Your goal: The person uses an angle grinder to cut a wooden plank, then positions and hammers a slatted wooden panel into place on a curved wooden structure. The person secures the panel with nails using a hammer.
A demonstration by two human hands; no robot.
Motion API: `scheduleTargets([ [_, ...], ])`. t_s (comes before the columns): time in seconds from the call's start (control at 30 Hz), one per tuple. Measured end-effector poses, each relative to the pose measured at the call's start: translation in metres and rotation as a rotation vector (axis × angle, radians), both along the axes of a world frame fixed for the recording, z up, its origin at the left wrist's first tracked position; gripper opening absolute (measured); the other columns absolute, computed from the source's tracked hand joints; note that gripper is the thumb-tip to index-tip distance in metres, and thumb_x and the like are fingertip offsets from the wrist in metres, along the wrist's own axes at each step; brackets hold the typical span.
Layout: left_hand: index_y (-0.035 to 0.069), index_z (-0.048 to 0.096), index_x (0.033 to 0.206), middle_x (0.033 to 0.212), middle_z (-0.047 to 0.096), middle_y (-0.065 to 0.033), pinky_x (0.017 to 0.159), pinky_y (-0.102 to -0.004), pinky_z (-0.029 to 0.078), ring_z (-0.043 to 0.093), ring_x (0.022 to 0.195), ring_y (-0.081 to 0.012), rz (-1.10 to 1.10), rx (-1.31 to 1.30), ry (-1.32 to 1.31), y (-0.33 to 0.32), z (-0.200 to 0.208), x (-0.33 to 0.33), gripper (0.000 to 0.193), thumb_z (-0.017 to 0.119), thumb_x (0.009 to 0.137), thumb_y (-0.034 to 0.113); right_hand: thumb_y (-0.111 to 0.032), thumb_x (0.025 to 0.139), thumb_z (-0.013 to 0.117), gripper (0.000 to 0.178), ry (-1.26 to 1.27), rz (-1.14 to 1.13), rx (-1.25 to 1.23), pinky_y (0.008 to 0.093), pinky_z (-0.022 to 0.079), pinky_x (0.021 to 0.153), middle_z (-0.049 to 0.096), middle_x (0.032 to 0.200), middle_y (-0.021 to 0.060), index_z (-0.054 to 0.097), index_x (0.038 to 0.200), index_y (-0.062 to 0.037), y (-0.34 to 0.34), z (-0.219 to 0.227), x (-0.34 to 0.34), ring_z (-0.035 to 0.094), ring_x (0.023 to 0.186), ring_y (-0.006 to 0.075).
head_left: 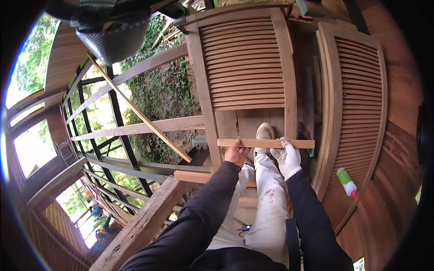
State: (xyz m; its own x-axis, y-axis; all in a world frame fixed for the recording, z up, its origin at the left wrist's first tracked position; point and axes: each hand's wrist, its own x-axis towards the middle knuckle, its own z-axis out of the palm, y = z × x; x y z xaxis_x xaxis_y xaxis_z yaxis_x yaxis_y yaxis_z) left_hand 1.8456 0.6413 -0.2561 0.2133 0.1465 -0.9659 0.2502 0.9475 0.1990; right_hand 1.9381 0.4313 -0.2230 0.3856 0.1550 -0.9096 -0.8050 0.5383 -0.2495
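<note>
A narrow wooden slat [266, 143] lies crosswise in front of me, over the lower part of a louvered wooden shutter [242, 63]. My bare left hand [236, 155] is closed on the slat left of its middle, with the thumb on its near side. In a white knitted glove, my right hand [288, 159] grips the same slat toward its right end. Rows of tilted slats fill the shutter's far part; below them the boards under the frame show. One of my shoes [265, 132] stands inside the frame, just beyond the slat.
A second louvered shutter [361, 86] leans at the right, with a green-and-white, red-capped bottle [347, 183] on it. A handsaw [309, 99] lies between the shutters. To the left are a rough beam [140, 226], a slanting wooden strip [140, 113] and an open timber framework above plants.
</note>
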Motion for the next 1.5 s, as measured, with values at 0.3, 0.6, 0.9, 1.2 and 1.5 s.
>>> scheduleTargets([
  [0.3,0.006,0.044,0.14,0.145,0.056,-0.0151,0.111,-0.0499,0.046,0.055,0.132,-0.0319,0.099,0.107,-0.02,0.053,-0.135,0.027,0.036,0.051,0.109,0.021,-0.011,0.099,0.064,0.009,-0.001,0.031,-0.042,0.0417,0.065,0.077,0.07,0.098,0.0111,0.063,0.105,-0.0049,0.018,-0.128,0.017,0.074,0.092,0.0301],
  [0.6,0.002,0.047,0.132,0.135,0.06,-0.0141,0.105,-0.0526,0.051,0.06,0.126,-0.0323,0.108,0.179,-0.015,0.083,-0.191,0.034,0.027,0.051,0.109,0.016,-0.012,0.098,0.065,0.011,0.007,-0.026,-0.064,0.046,0.064,0.081,0.067,0.102,0.0072,0.064,0.108,-0.0074,0.035,-0.212,0.011,0.073,0.096,0.0323],
  [0.9,0.003,0.048,0.129,0.127,0.062,-0.011,0.101,-0.0507,0.054,0.064,0.119,-0.0305,0.048,0.217,-0.032,0.088,-0.188,0.039,0.024,0.052,0.108,0.015,-0.01,0.097,0.064,0.008,-0.105,0.05,-0.121,0.0412,0.067,0.069,0.069,0.094,0.0097,0.065,0.102,-0.0035,0.04,-0.22,0.016,0.075,0.086,0.033],
  [1.2,0.011,0.053,0.116,0.111,0.065,-0.0057,0.09,-0.0493,0.056,0.066,0.105,-0.0252,0.069,0.23,-0.106,0.091,-0.217,0.021,0.012,0.058,0.105,0.015,-0.007,0.098,0.06,0.01,-0.236,0.062,-0.145,0.0379,0.065,0.069,0.068,0.085,0.0075,0.066,0.098,0.0009,0.052,-0.214,0.024,0.074,0.075,0.0255],
  [1.5,0.01,0.051,0.121,0.117,0.064,-0.0063,0.092,-0.0488,0.055,0.064,0.109,-0.0257,0.022,0.273,-0.027,0.096,-0.208,0.025,0.015,0.052,0.108,0.016,-0.008,0.098,0.061,0.009,-0.12,0.016,-0.065,0.0426,0.065,0.068,0.069,0.085,0.0109,0.066,0.096,-0.0013,0.047,-0.213,0.004,0.074,0.077,0.03],
])
